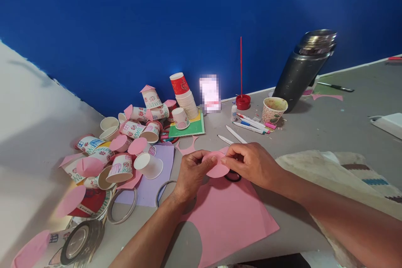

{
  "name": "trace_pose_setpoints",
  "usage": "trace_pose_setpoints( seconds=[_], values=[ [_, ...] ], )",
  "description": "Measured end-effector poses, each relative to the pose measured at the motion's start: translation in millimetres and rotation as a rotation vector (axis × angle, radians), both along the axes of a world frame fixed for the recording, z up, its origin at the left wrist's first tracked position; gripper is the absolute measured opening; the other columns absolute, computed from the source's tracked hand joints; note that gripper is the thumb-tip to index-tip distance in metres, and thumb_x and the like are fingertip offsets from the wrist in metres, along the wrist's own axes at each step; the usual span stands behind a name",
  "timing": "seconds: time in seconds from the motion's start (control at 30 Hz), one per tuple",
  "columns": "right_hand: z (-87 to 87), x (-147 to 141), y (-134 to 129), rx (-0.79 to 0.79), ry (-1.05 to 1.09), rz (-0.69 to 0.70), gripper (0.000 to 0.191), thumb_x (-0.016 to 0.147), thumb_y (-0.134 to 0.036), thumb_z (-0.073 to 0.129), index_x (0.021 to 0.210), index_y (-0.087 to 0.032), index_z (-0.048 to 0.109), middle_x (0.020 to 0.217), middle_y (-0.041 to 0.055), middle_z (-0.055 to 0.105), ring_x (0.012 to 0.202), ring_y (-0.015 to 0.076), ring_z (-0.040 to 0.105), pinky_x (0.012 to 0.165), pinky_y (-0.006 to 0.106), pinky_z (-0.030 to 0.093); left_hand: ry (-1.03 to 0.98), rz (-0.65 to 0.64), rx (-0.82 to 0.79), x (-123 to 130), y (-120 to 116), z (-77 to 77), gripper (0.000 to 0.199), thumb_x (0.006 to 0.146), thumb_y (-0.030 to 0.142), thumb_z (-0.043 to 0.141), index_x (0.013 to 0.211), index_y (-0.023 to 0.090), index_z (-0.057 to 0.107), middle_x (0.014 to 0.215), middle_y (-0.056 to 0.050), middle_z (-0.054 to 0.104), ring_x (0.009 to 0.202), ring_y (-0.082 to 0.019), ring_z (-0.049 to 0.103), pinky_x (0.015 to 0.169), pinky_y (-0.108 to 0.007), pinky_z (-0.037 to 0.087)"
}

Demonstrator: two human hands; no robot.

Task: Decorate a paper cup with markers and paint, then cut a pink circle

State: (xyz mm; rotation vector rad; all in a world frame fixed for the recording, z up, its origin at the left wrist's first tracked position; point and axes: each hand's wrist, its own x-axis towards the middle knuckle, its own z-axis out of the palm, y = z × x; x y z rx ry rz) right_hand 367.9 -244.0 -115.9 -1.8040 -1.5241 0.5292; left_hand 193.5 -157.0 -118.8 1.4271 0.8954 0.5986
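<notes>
A round piece of pink paper (218, 170) is held between both hands above the table. My left hand (194, 172) pinches its left side, thumb on top. At its right edge, the fingers of my right hand (249, 161) are closed on the same piece. Below lies a large pink sheet (229, 222) with curved cut-outs along its left side. Black scissor handles (233, 176) show partly under my right hand; the rest of the scissors is hidden.
Decorated paper cups (121, 168) with pink tops crowd the left. Behind are stacked cups (187, 105), markers (251, 124), a patterned cup (274, 111) and a tilted dark flask (303, 71). Tape rolls (122, 206) lie at left, a cloth (317, 176) at right.
</notes>
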Motion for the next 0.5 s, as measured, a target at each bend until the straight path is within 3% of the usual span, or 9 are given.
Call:
trace_pose_setpoints(
  seconds=[0.37, 0.5],
  values=[
    [0.4, 1.4, -0.4, -0.033, -0.038, -0.007, 0.032, 0.091, -0.044, 0.062, 0.067, -0.023, 0.06, 0.065, -0.0021, 0.069, 0.06, 0.0141, 0.053, 0.061, 0.029, 0.032, -0.003, -0.023, -0.001, 0.1, 2.9, -3.1, 0.039, 0.07, 0.05, 0.087, 0.069, 0.013, 0.073, 0.065, 0.0, 0.057, 0.061, -0.01, 0.046, 0.056, -0.022, 0.036],
    [1.0, 2.2, 0.2, -0.037, 0.041, -0.011, 0.021, 0.088, -0.044, 0.066, 0.083, -0.024, 0.068, 0.078, -0.0011, 0.075, 0.064, 0.0149, 0.059, 0.063, 0.028, 0.036, -0.008, -0.042, -0.025, -1.1, 2.5, -2.6, 0.04, 0.07, 0.05, 0.087, 0.068, 0.013, 0.071, 0.063, 0.001, 0.056, 0.059, -0.009, 0.045, 0.054, -0.021, 0.034]
  ],
)
